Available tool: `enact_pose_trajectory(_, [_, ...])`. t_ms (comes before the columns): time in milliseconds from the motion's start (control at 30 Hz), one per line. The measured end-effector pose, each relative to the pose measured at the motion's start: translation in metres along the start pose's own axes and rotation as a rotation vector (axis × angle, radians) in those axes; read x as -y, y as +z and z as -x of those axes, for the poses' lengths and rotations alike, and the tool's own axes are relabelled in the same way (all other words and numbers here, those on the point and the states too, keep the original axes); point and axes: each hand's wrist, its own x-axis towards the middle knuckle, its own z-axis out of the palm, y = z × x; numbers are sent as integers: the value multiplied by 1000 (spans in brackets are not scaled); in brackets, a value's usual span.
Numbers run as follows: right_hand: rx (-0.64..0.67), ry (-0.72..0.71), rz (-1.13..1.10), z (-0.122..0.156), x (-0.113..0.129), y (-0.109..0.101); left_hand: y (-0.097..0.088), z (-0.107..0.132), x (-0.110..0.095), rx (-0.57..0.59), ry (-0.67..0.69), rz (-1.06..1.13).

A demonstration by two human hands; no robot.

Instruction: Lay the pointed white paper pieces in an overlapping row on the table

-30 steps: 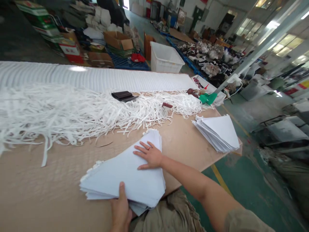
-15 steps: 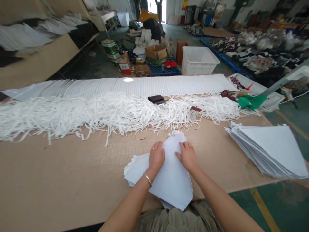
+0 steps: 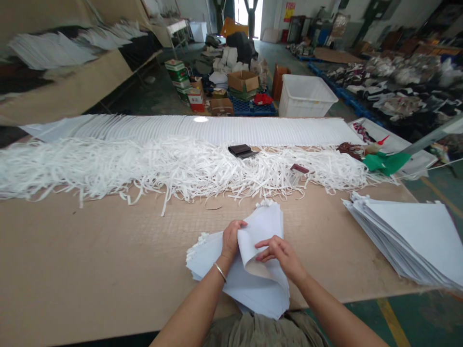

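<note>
A stack of white sheets (image 3: 267, 221) lies fanned out near the table's front edge, in front of my body. My left hand (image 3: 230, 239), with a bangle at the wrist, grips the lifted edge of the top sheet (image 3: 248, 250). That sheet curls up and shows its paler underside. At the right of the curl is my right hand (image 3: 280, 254), fingers stretched out and apart, the fingertips against or close to the curled sheet. Under my left forearm, more white sheets (image 3: 204, 253) stick out to the left with ragged, tufted ends.
A long heap of white strips (image 3: 144, 168) crosses the table (image 3: 108, 260), with a row of white pieces (image 3: 231, 130) behind. A dark wallet-like item (image 3: 241, 151) rests on the strips. Another white stack (image 3: 412, 231) lies right. A white bin (image 3: 306, 99) stands beyond the table.
The top sheet, flat before under both hands, is now lifted and curled. My right hand has moved down and its fingers have stretched out. The view has shifted slightly left.
</note>
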Motion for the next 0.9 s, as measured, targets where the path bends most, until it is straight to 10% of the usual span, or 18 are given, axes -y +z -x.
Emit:
enact_pose_trajectory(167, [-382,62,513,-36,-17,-27,-10,2,2,121,97,-6])
enact_pose_trajectory(300, [-292,60,902,-51,-25,-39,-13,4,1,248,187,-70])
enact_pose_trajectory(533, [-106,-196,619,-14,5,-15,-16,-8,2,299,1,157])
enact_pose_trajectory(633, [85,-73,211,-6,9,-4,-21,-13,3,295,-48,126])
enact_pose_trajectory(700, [-25,37,128,-13,5,-6,-23,-13,3,292,-70,96])
enact_pose_trajectory(900, [-371,66,832,-44,-15,-24,-16,-7,5,310,-91,39])
